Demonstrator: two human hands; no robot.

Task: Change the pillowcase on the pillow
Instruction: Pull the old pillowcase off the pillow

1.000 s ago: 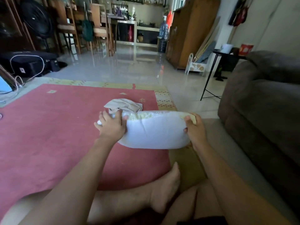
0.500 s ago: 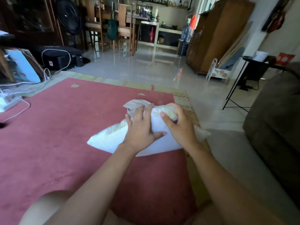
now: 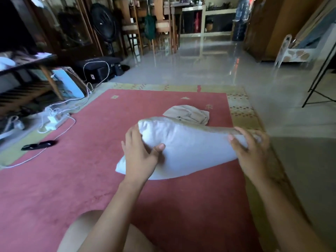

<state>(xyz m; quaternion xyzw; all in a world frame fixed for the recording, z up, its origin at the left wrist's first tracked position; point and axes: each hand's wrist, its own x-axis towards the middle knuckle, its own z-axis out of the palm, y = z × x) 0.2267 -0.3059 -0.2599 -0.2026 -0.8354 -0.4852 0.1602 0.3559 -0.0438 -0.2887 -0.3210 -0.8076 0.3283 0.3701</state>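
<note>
A white pillow (image 3: 189, 148) is held just above the red rug, lying crosswise in front of me. My left hand (image 3: 140, 155) grips its left end, fingers behind and thumb pressed into the front. My right hand (image 3: 251, 151) holds the right end, fingers curled over the top edge; it is blurred. A crumpled beige pillowcase (image 3: 189, 114) lies on the rug just beyond the pillow, touched by neither hand.
The red rug (image 3: 91, 170) with a yellow border covers the floor. A power strip with white cables (image 3: 54, 120) and a black object (image 3: 39, 144) lie at left. A low table (image 3: 27, 62) stands far left, and a black metal stand (image 3: 320, 84) at right.
Both hands moved apart from the pillow's middle to its two ends, and the pillow turned crosswise and lifted. The view swung left, so the sofa left the frame.
</note>
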